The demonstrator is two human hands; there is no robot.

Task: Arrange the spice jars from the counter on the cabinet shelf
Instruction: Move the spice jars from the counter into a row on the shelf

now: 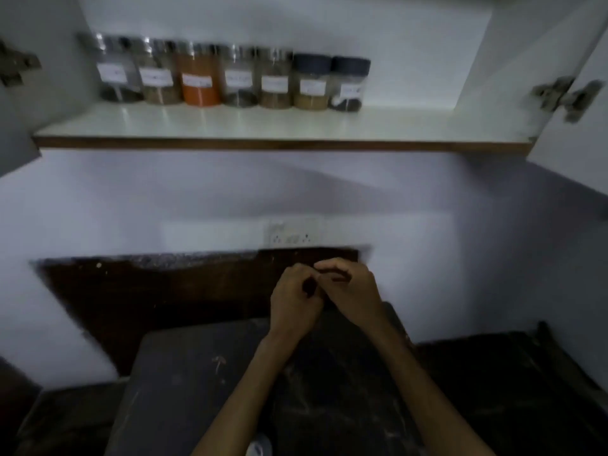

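Dim, blurry view from above of a kitchen nook. An open white cabinet shelf (pixel 283 126), glossy top w/ a brown wood-look front edge, runs across the upper part. Seven cylindrical spice jars stand upright in a tight row along the back edge of the shelf, from near its left corner to approx. the middle; the right half of the shelf is bare. L to R: five clear jars w/ shiny metal lids, then two w/ dark ribbed caps. Each has a white paper label; text too blurred to read. The first jar (pixel 115 72) holds a dark layer at the bottom, the third jar (pixel 200 77) is full of orange powder, and the last jar (pixel 349 85) has black contents low down. Neighbours look touching or nearly so.

Metal hinges (pixel 564 95) show at the cabinet sides. Below, a matte white wall w/ a white switch plate (pixel 291 233), then a dark reddish-brown backsplash panel (pixel 158 291).

Both bare forearms reach over a dark, scuffed stone counter (pixel 204 390). The left hand (pixel 294 302) and right hand (pixel 350 291) meet, fingers curled and touching each other; no jar in either. Can't tell if something small is pinched between them.
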